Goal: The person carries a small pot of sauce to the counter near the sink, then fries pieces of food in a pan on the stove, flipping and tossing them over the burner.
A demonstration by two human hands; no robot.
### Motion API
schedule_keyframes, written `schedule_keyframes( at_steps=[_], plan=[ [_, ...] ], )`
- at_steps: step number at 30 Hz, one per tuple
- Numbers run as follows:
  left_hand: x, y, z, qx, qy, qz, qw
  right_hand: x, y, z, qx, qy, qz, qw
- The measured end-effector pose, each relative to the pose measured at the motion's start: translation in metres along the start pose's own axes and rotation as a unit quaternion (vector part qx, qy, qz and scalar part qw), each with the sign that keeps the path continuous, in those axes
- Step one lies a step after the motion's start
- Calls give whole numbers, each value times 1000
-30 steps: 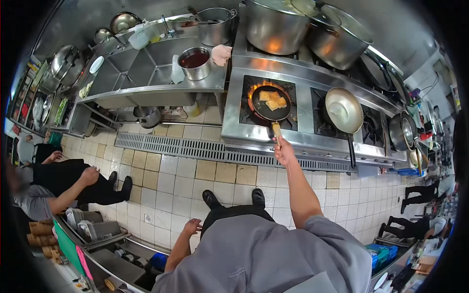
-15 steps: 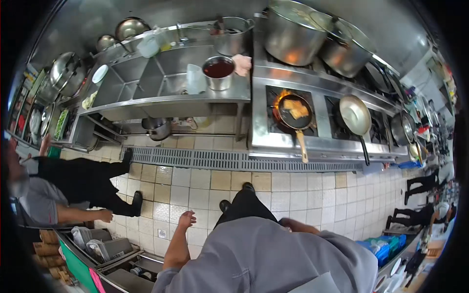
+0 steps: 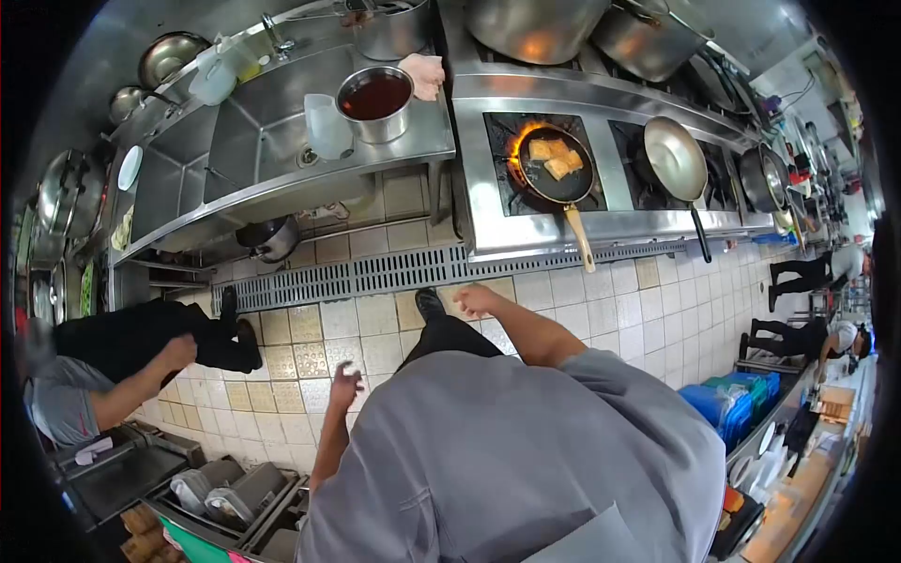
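My right hand [image 3: 477, 300] hangs over the floor in front of the stove, fingers loosely curled and apart, holding nothing. My left hand [image 3: 346, 384] is at my left side, also with nothing in it and its fingers apart. A black frying pan [image 3: 567, 180] with a wooden handle stands over flames on the left burner, with browned pieces of food [image 3: 556, 157] in it. To its right, a pale metal pan [image 3: 675, 161] with a black handle rests on another burner. A pot of dark red liquid [image 3: 375, 101] stands on the sink counter.
A sink unit [image 3: 282, 105] runs along the upper left. Large pots [image 3: 533, 30] stand behind the burners. A co-worker [image 3: 122, 375] is at the left, others [image 3: 809, 342] at the far right. Grey bins [image 3: 246, 490] are low at the left; blue bags [image 3: 721, 407] lie at the right.
My right hand has left the wooden pan handle and now hangs empty, farther left. My body has moved leftward, towards the sink. The co-worker at the left has shifted.
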State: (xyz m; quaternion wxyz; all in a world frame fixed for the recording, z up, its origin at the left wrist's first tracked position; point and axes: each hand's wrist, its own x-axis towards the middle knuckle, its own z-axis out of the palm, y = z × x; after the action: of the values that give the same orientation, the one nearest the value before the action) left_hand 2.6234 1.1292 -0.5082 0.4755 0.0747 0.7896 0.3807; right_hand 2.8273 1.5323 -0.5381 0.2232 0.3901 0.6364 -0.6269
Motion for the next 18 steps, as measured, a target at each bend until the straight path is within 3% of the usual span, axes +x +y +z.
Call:
schedule_keyframes(
  at_steps=[2, 6, 7, 8, 9, 11, 13, 14, 15, 17, 18],
  plan=[
    [4, 68, -20, 25, 63, 60, 996, 9, -30, 9, -44, -17, -15, 999],
    [18, 183, -60, -96, 65, 220, 968, 24, -50, 27, -165, -40, -50, 984],
    [10, 226, -67, -116, 67, 332, 934, 24, -51, 29, -198, -45, -61, 977],
    [-12, 281, -76, -91, 68, 358, 927, 14, -54, 33, -162, -21, -63, 985],
    [-31, 331, -84, -96, 21, 485, 869, 6, -51, 34, -124, -9, -73, 990],
    [-78, 407, -127, -80, -36, 574, 814, -13, -34, 34, -46, 12, -87, 995],
    [-132, 455, -166, -47, -76, 685, 723, -34, -4, 34, -115, 73, -138, 981],
    [-163, 472, -183, -24, -103, 746, 658, -56, 1, 38, -70, 105, -81, 989],
    [-194, 486, -197, 2, -133, 801, 583, -72, 10, 42, 65, 131, 39, 988],
    [-247, 503, -211, 46, -189, 880, 433, -113, 28, 54, 121, 180, 125, 968],
    [-267, 503, -214, 59, -214, 901, 373, -121, 68, 63, 91, 185, 67, 976]
  ],
)
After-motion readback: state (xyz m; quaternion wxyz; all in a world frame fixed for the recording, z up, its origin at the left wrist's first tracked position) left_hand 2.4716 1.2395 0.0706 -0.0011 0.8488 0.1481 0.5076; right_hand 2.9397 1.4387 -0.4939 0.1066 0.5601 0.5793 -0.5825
